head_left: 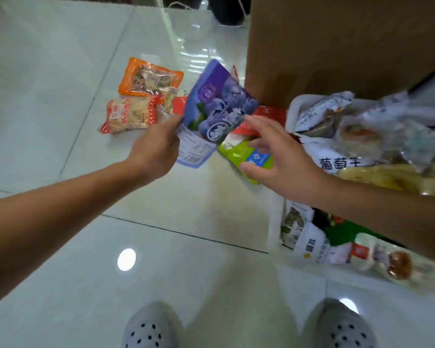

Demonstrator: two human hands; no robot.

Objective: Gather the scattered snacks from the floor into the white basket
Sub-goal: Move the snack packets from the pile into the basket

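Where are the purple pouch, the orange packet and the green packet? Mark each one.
purple pouch (219, 101), head view, on the blueberry picture near its middle.
orange packet (150, 79), head view, on its clear window.
green packet (232, 151), head view, on the bare green part at its left.

— What is the floor like?
— Large pale glossy tiles (60, 71), with thin dark grout lines (186, 234) between them.
— Any light?
— A round lamp reflection (126, 259) lies on the near tile, a second bright spot (348, 305) is to its right, and striped glare (199, 59) shows farther off.
— Furniture?
— A tall brown cardboard-like panel (337, 46) stands at the upper right. Beside it, at the top edge, is a dark blurred object (226, 11) with a white cord (178, 5). I cannot tell what it is.
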